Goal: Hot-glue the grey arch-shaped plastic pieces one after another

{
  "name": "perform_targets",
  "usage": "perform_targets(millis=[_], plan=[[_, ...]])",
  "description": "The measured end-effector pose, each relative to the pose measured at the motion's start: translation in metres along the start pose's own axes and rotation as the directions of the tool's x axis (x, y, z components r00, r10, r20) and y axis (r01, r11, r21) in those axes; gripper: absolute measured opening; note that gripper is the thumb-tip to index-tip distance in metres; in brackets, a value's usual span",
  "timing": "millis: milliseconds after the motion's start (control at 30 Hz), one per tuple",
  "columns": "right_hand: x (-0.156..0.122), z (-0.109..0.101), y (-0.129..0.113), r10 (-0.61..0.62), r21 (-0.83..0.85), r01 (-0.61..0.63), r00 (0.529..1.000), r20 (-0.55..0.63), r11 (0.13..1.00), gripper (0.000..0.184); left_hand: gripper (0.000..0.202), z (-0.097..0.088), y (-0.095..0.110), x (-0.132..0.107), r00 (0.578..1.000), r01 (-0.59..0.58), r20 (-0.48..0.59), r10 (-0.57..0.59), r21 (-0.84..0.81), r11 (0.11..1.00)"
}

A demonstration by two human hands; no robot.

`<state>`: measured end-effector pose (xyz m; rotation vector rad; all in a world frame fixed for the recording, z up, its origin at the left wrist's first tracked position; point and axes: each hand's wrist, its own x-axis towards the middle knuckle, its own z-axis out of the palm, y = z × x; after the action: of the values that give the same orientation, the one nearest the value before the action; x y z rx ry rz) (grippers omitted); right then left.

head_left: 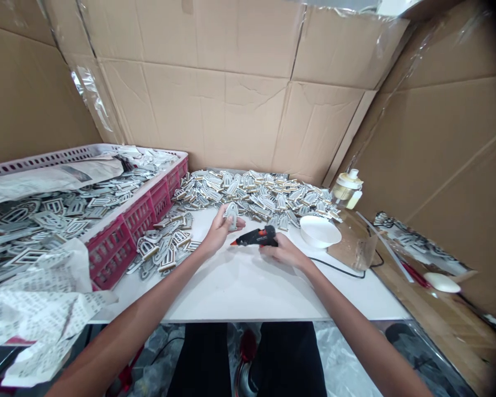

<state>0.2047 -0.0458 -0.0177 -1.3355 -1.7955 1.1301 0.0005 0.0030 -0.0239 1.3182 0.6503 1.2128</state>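
My left hand pinches a small grey arched piece, held upright over the white tabletop. In my right hand is a black hot glue gun with an orange tip, pointing left. The tip sits a little below the arched piece and apart from it. Behind both hands spreads a heap of similar grey and white arched pieces. More of them lie in a smaller pile left of my left hand.
A pink crate on the left holds many such pieces and some newspaper. To the right are a white bowl, a black cord, a yellowish plastic bottle and a red-handled tool. Cardboard walls enclose the table.
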Motion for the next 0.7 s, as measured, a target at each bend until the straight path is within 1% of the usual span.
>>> perform_targets(millis=[67,133,200,267,367,433,567,633,700], plan=[[-0.001,-0.002,-0.001,-0.014,-0.036,0.015,0.999,0.041,0.999,0.018,0.039,-0.002,0.002,0.001,0.999,-0.007,-0.041,0.004,-0.062,0.998],[-0.002,-0.003,-0.003,-0.009,-0.014,0.01,0.999,0.038,1.0,0.021,0.034,-0.004,0.002,0.003,0.997,-0.007,-0.073,-0.002,-0.121,0.993],[-0.002,-0.006,-0.005,-0.007,-0.016,0.007,1.0,0.002,1.0,0.025,0.03,-0.006,0.003,0.004,0.995,-0.006,-0.1,-0.011,-0.172,0.985],[-0.001,-0.008,-0.005,-0.025,-0.068,0.021,0.998,-0.053,0.997,0.026,0.025,-0.006,0.003,0.006,0.99,-0.014,-0.137,-0.014,-0.202,0.979],[0.002,-0.01,-0.001,-0.116,-0.191,0.089,0.983,-0.139,0.978,0.022,0.017,-0.005,0.006,0.006,0.982,-0.01,-0.184,-0.033,-0.23,0.973],[0.004,-0.01,0.003,-0.162,-0.282,0.108,0.971,-0.178,0.953,0.026,0.013,-0.003,0.008,0.006,0.98,0.003,-0.192,-0.055,-0.258,0.966],[0.006,-0.006,0.011,-0.136,-0.467,0.003,0.958,-0.251,0.884,0.045,0.009,-0.001,0.011,0.004,0.982,0.013,-0.177,-0.069,-0.298,0.954],[0.006,-0.004,0.014,-0.133,-0.534,-0.04,0.95,-0.282,0.844,0.05,0.008,0.0,0.012,0.004,0.982,0.021,-0.172,-0.078,-0.313,0.949],[0.006,-0.003,0.015,-0.146,-0.575,-0.048,0.947,-0.287,0.817,0.051,0.008,0.0,0.012,0.004,0.979,0.038,-0.176,-0.1,-0.325,0.945]])
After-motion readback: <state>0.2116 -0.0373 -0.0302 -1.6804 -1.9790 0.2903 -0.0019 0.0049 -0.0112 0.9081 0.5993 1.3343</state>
